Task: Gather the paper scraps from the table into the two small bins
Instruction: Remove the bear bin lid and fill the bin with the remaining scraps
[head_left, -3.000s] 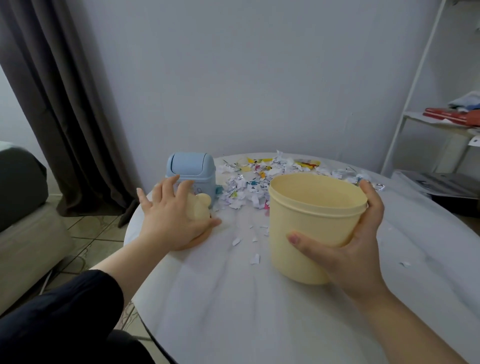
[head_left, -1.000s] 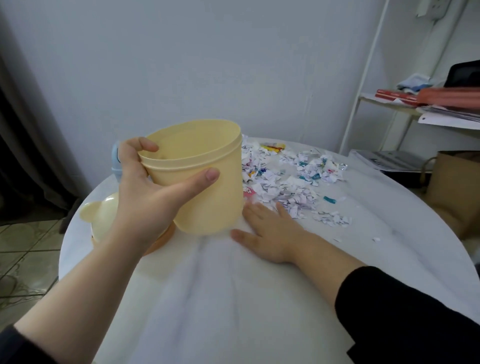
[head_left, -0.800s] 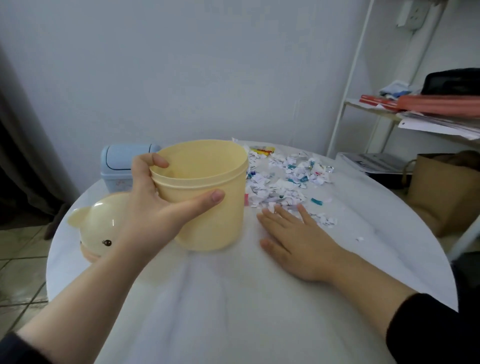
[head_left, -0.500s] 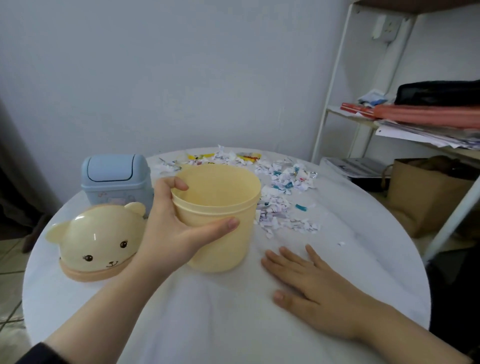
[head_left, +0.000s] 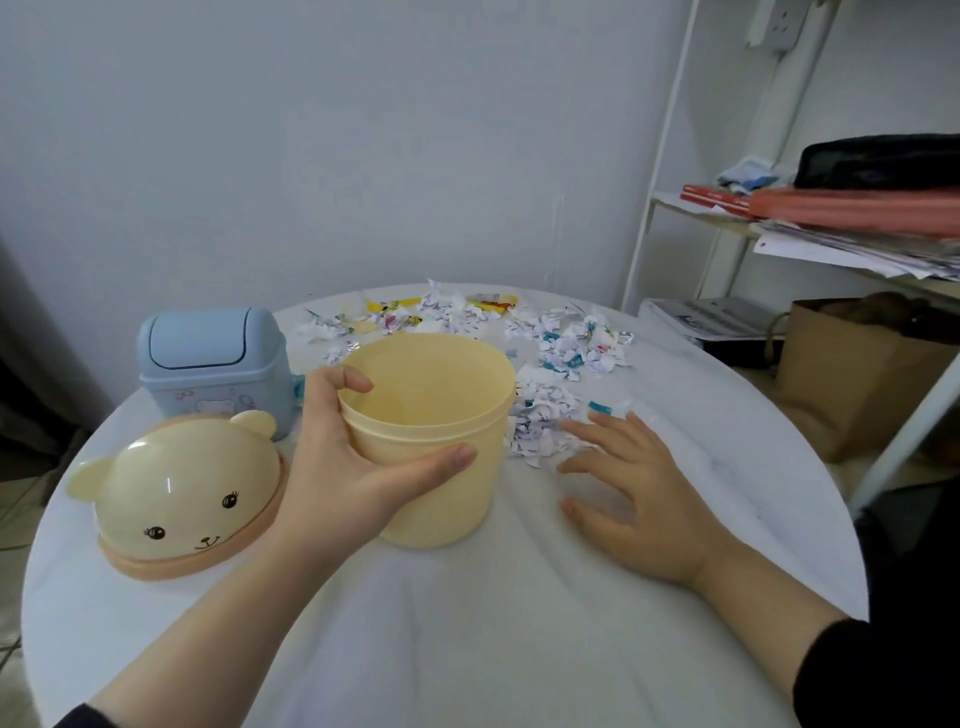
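Observation:
The open yellow bin (head_left: 441, 488) stands on the round white table (head_left: 467, 649), and nothing shows inside it. My left hand (head_left: 343, 478) grips its rim, thumb in front and fingers over the far edge. Flat on the table just right of the bin, my right hand (head_left: 634, 499) lies with spread fingers touching the near edge of the paper scraps (head_left: 540, 415). More scraps (head_left: 457, 312) spread toward the table's far edge. The small blue bin (head_left: 213, 364), its swing lid shut, stands at the back left.
The yellow bear-face lid (head_left: 182, 499) lies on the table left of the yellow bin, in front of the blue one. A white shelf (head_left: 810, 228) with books and papers stands at the right, with a brown paper bag (head_left: 852, 374) on the floor beside it.
The yellow bin passed from my right hand to my left and now stands nearer the scraps. My right hand came down flat on the table and slid up to the scrap pile.

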